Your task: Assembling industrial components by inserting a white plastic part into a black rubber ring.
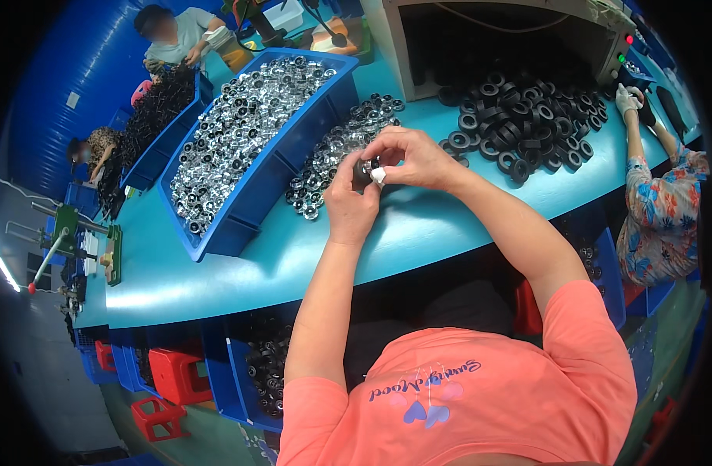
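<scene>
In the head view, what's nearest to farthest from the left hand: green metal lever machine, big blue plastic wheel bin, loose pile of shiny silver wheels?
1. Loose silver pile, just beyond left hand
2. Blue bin, farther left
3. Green machine, far left

dark blue cursive lettering (426, 378) across coral shirt (511, 380)
</scene>
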`<state>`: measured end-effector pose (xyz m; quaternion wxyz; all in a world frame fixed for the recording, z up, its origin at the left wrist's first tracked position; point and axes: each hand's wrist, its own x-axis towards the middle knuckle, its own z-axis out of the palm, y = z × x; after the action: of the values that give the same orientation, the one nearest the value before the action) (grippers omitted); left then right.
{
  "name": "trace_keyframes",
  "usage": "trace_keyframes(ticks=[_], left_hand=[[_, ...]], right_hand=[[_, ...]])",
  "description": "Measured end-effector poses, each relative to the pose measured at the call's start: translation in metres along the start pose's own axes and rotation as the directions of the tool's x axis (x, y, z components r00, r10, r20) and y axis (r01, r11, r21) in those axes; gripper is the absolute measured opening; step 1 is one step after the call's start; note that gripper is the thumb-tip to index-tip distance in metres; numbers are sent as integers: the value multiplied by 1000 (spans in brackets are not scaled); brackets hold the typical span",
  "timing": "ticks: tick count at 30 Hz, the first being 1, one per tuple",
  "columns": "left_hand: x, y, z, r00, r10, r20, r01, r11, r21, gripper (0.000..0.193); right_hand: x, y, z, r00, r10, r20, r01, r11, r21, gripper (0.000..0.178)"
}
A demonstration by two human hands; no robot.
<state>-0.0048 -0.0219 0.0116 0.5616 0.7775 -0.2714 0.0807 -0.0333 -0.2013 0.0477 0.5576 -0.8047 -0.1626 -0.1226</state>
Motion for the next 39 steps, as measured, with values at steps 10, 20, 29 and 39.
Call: trace_keyframes(ticks=[10,20,29,39], left_hand=[[1,-8,3,994,-42,102,69,957,-283,55],[1,-1,0,983,-144,116,175,925,-337,55],[2,3,-1,988,-131,87,155,902,-402,56],[3,-1,-6,985,-70,158,138,869,-474,53]], right_hand=[[-1,5,-1,994,22,-103,-20,1000,21,31],[0,11,0,991,-115,-75,117,992,36,19],[-2,2,3,998,35,-52,-27,990,141,29],[-2,2,5,994,-38,-99,39,999,13,25]])
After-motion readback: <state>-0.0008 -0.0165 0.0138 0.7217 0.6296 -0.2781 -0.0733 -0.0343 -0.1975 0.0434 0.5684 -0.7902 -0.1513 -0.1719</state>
